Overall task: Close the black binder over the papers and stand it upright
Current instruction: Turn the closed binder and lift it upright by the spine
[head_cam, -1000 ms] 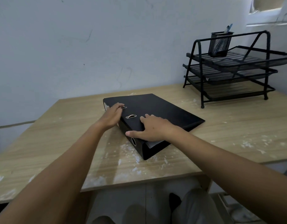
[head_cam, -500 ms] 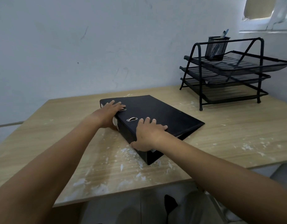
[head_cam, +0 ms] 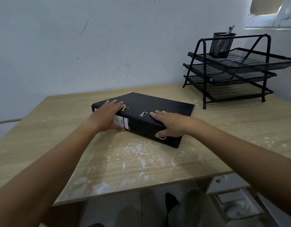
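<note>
- The black binder (head_cam: pixel 151 112), closed and matte, lies flat at the middle of the wooden table (head_cam: pixel 223 131), spine toward the camera, two metal slots on its cover.
- The left hand (head_cam: pixel 105 117) grips the spine's 9 o'clock end, fingers spread on the cover, thumb by the white label (head_cam: pixel 122 122).
- The right hand (head_cam: pixel 172 125) clasps the 3 o'clock end, thumb beside the spine's ring hole.
- At 2 o'clock, a black mesh tray rack (head_cam: pixel 231 71) carries a mesh pen cup (head_cam: pixel 221 45) holding a pen.
</note>
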The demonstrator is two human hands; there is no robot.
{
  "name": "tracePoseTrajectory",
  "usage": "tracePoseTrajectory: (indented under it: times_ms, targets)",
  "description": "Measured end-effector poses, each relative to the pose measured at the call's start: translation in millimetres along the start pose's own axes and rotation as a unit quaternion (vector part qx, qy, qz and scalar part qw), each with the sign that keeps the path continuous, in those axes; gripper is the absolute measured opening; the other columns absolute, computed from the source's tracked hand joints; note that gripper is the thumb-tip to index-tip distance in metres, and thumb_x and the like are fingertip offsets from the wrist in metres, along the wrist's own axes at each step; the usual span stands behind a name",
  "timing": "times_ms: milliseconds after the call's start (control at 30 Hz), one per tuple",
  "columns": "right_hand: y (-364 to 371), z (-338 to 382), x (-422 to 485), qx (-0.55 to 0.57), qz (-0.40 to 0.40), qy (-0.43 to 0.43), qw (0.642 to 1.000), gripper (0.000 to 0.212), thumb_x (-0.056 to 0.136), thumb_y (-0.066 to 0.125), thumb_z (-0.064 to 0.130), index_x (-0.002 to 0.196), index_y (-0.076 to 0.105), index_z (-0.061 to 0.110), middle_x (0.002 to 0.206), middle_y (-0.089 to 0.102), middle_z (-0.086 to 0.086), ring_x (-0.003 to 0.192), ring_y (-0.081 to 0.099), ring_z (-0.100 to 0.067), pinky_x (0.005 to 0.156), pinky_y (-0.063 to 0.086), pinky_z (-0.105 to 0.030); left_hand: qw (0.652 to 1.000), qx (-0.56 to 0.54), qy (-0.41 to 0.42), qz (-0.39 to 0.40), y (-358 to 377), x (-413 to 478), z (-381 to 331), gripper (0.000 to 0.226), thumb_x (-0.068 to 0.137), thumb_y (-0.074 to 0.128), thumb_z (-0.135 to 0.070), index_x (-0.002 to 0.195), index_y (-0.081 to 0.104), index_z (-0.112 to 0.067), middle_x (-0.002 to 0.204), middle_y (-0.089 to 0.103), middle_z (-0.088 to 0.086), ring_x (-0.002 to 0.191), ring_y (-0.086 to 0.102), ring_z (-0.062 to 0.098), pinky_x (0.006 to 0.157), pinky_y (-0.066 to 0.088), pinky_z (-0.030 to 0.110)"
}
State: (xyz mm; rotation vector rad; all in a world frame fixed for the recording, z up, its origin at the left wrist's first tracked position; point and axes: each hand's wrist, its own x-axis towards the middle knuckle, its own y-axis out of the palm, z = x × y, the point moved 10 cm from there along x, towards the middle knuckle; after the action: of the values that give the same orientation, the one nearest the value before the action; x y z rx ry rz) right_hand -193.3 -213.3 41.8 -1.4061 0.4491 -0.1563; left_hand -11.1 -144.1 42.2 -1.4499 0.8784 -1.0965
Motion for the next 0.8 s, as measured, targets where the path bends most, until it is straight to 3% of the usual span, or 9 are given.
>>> tracePoseTrajectory:
  times_ms: [167, 400, 633, 800]
  targets:
    - [-2.3, -31.0, 11.4, 0.023, 0.005, -0.01, 1.0, 0.082, 0.094, 0.06, 0.033, 0.156, 0.005, 0.033, 0.165, 0.004, 0.008, 0.152, 0.007, -0.018, 0.12, 0.013, -0.038, 0.997, -0.004, -0.026, -0.073, -11.4, -16.7, -17.9, 0.096, 0.065, 0.074, -0.059, 0.144, 0.036, -0.021, 0.152, 0.037, -0.004, 0.143, 0.028, 0.014, 0.117, 0.013, 0.03]
    - [-9.1, -71.9, 31.1, 0.069, 0.004, -0.017, 0.997, 0.079, 0.094, 0.061, 0.023, 0.154, 0.013, 0.041, 0.164, 0.008, 0.013, 0.152, 0.007, -0.015, 0.121, 0.013, -0.04, 0.984, 0.028, -0.065, -0.163, -14.8, -30.9, -44.2, 0.089, 0.066, 0.072, -0.062, 0.136, 0.047, -0.014, 0.141, 0.053, 0.005, 0.132, 0.046, 0.023, 0.11, 0.032, 0.037]
    - [-16.3, -86.5, 34.0, 0.056, -0.097, -0.031, 0.993, 0.073, 0.091, 0.064, 0.034, 0.153, 0.025, 0.034, 0.162, 0.022, 0.007, 0.15, 0.017, -0.017, 0.118, 0.017, -0.037, 0.978, 0.043, -0.073, -0.189, -13.2, -36.9, -49.9, 0.087, 0.068, 0.07, -0.062, 0.137, 0.046, -0.014, 0.139, 0.054, 0.006, 0.129, 0.049, 0.024, 0.11, 0.033, 0.038]
    - [-18.4, -89.7, 25.2, 0.072, -0.209, -0.003, 0.975, 0.073, 0.085, 0.066, 0.047, 0.149, 0.037, 0.029, 0.158, 0.033, 0.001, 0.147, 0.027, -0.018, 0.117, 0.022, -0.037, 0.985, 0.062, -0.053, -0.151, -9.6, -34.1, -43.1, 0.087, 0.069, 0.069, -0.062, 0.14, 0.042, -0.018, 0.144, 0.05, 0.003, 0.132, 0.046, 0.022, 0.109, 0.035, 0.038]
